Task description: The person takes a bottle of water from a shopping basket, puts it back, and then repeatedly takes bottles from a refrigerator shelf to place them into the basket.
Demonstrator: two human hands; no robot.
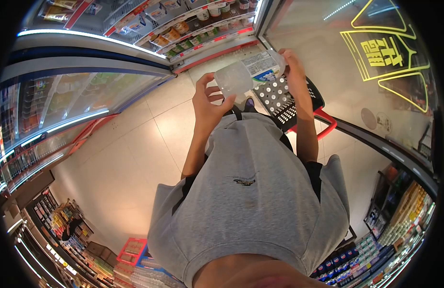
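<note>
A large clear plastic bottle (234, 78) with a white, blue and green label is held sideways in front of my chest, between my two hands. My left hand (210, 100) has its fingers and thumb curved round the broad base end. At the narrower end, my right hand (293, 67) grips the bottle near its neck, partly hiding that end. Below the bottle is a black shopping basket (282, 113) with holes in its wall and a red handle (329, 126), beside my right forearm.
Ahead stands a refrigerated shelf (222, 45) stocked with packaged goods. Glass doors flank me: one on the left (87, 110), another on the right (337, 57) with yellow lettering. Tiled floor (135, 134) lies around me. Stacked drinks (342, 261) and red crates (133, 249) are behind me.
</note>
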